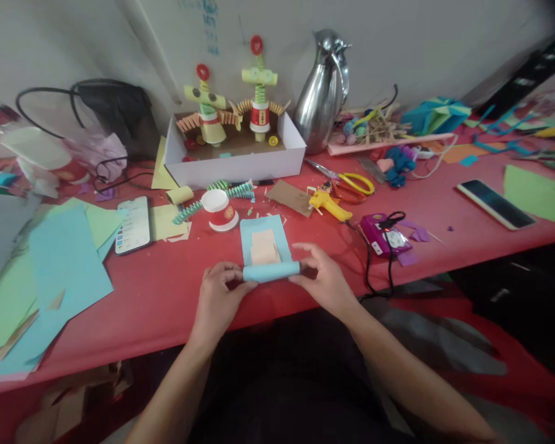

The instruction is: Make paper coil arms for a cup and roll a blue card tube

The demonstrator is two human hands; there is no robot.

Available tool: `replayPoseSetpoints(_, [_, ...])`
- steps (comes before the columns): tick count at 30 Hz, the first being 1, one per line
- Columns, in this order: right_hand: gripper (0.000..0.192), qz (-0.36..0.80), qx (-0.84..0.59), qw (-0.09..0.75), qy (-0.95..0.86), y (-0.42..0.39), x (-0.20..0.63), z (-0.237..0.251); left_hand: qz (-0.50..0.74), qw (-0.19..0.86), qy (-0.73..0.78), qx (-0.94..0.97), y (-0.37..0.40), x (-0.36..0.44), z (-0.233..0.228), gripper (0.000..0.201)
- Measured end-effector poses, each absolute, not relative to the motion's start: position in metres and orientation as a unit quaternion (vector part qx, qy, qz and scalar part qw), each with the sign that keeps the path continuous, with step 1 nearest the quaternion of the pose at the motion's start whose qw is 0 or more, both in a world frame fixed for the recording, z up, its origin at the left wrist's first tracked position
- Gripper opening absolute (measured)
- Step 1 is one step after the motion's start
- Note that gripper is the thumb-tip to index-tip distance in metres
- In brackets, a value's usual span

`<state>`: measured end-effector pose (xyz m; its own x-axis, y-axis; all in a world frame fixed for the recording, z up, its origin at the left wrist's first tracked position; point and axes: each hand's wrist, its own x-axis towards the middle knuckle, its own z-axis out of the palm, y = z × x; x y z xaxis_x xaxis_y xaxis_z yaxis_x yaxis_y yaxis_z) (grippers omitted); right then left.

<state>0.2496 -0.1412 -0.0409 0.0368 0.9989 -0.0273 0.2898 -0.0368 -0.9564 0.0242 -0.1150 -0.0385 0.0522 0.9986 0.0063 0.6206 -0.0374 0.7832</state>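
Observation:
A light blue paper sheet (264, 234) lies on the red table (166, 290), its near end rolled into a tube (271, 271). My left hand (219, 296) pinches the tube's left end. The right end is gripped by my right hand (321, 277). A small peach paper piece (264, 248) rests on the flat part of the sheet just beyond the roll. A white and red paper cup (221, 209) with green spring arms stands behind the sheet.
A white box (234, 163) holds two paper-cup figures. Around it lie a phone (133, 225), a yellow glue gun (328, 205), scissors (346, 182), a steel jug (322, 92), a second phone (494, 203) and coloured paper sheets (50, 271) at left.

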Motion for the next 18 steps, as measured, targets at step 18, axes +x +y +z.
replayPoseSetpoints(18, [0.038,0.39,-0.593,0.436,-0.553,-0.151,0.244,-0.04,0.317,0.321,0.624,0.639,-0.128,0.02,-0.037,0.019])
